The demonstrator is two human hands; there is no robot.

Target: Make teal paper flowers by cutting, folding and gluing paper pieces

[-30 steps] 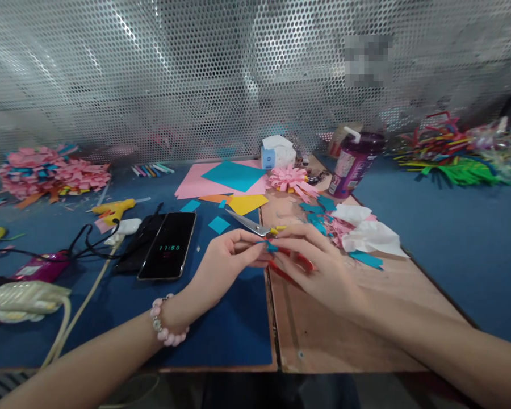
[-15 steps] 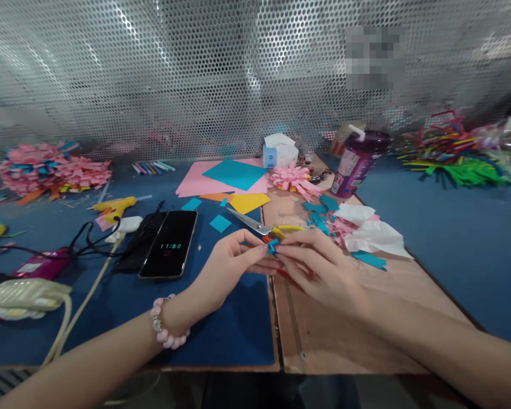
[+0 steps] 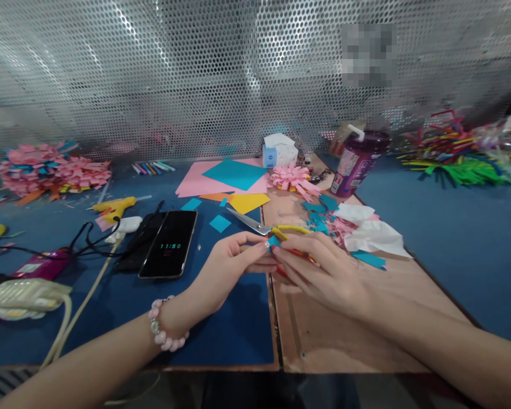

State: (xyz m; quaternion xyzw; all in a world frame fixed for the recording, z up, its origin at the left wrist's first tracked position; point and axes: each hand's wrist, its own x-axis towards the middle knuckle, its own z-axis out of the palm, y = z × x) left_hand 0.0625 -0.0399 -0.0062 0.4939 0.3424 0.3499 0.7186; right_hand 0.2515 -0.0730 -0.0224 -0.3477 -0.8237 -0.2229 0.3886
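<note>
Between the fingertips of both hands is a small piece of blue paper [image 3: 273,242]. My left hand [image 3: 235,262] pinches its left side with thumb and forefinger, and a pink beaded bracelet [image 3: 167,325] circles that wrist. My right hand [image 3: 323,271] grips the piece from the right; its fingers partly cover the paper. Scissors [image 3: 253,222] with yellow and red handles lie just beyond the fingers, blades pointing to the upper left, handles partly hidden by my right hand. A blue paper square [image 3: 220,224] rests on the table left of the blades.
Left are a phone [image 3: 169,244], a yellow glue gun [image 3: 116,208], cables and a power strip [image 3: 25,295]. Coloured sheets [image 3: 234,174] and a pink paper flower [image 3: 290,177] lie ahead. Right are paper scraps [image 3: 343,224], crumpled tissue [image 3: 378,237] and a purple cup [image 3: 360,165].
The blue paper has turned between my fingers and now shows a flatter face. My right hand has shifted slightly, leaving more of the scissors' handles visible.
</note>
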